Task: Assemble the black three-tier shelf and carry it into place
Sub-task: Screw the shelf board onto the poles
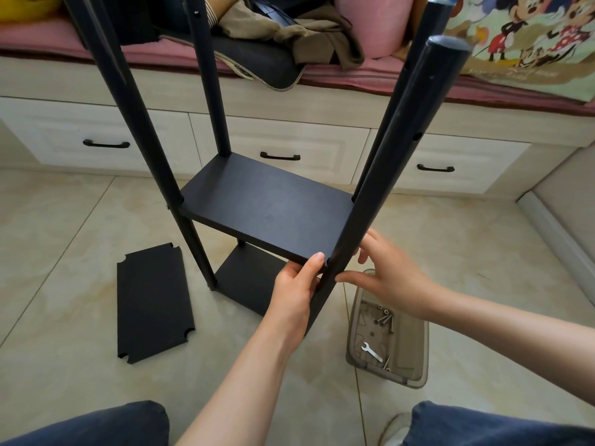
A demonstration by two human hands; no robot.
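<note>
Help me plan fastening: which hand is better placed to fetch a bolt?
Right. The right hand lightly touches the black round pole, near the clear plastic bolt tray; the left hand grips the black shelf board.

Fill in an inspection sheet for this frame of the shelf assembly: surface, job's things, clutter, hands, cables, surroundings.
Surface: beige tiled floor; the shelf frame stands on it.
Job's things: black poles carry a bottom board and a middle board; a loose board lies flat on the floor, left of the frame.
Clutter: clear plastic tub on the right, holding bolts and a wrench.
Hands: left hand grips the middle board's near corner; right hand touches the near-right pole, fingers spread.
Cables: nothing seen.
Surroundings: white drawer bench behind, with a pink cushion and heaped clothes.
</note>
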